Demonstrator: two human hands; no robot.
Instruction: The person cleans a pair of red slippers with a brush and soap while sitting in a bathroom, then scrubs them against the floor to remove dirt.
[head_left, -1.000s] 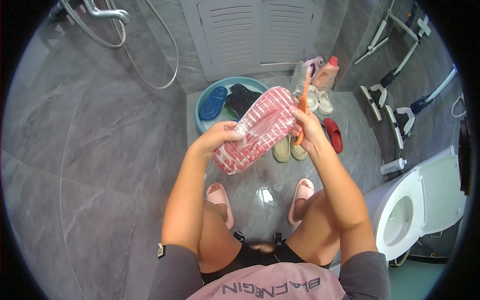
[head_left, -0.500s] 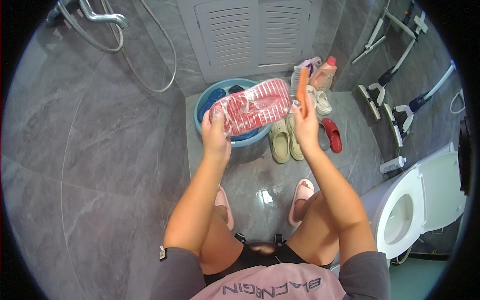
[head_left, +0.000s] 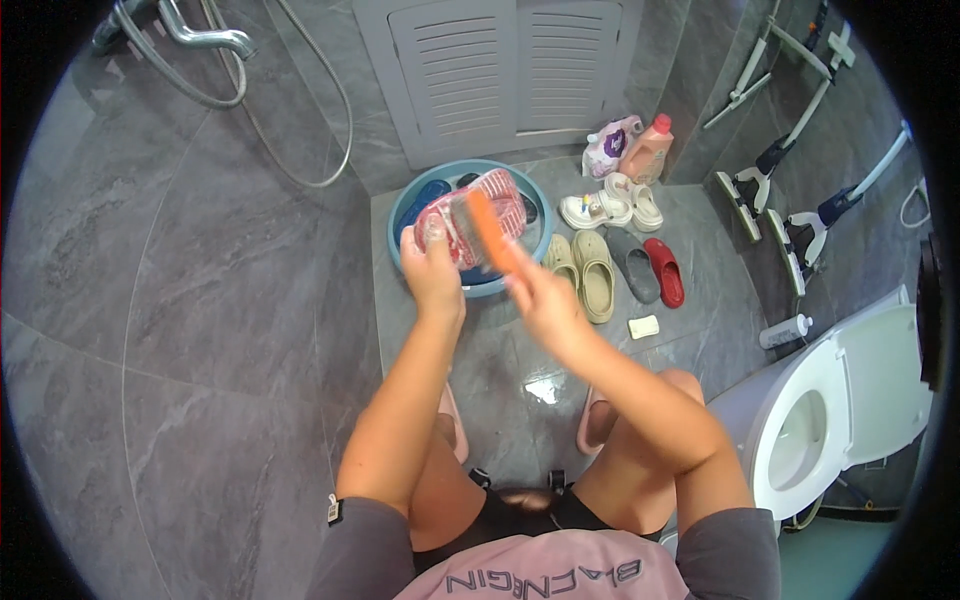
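Observation:
My left hand (head_left: 430, 275) grips one end of a red slipper (head_left: 503, 192) whose ridged, white-striped sole is turned up, with soapy foam on it. Closed round the handle of an orange scrub brush (head_left: 487, 228), my right hand (head_left: 545, 303) holds its bristles against that sole; the brush is a little blurred and covers the middle of the slipper. Both are over a blue round basin (head_left: 394, 238), where blue footwear (head_left: 430, 192) and something dark show. How much water the basin holds, I cannot tell.
Right of the basin stand beige clogs (head_left: 596, 280), white clogs (head_left: 590, 210), a grey clog (head_left: 634, 265) and a red clog (head_left: 667, 272). A soap bar (head_left: 644, 327) lies nearer. Behind is a pink bottle (head_left: 648, 150). Mops (head_left: 810, 235) and a toilet (head_left: 800, 440) are at right.
My right hand has swung left and down, bringing the brush onto the sole. The slipper has tilted and turned, its far end now steeper. The soap bar and more clogs are uncovered.

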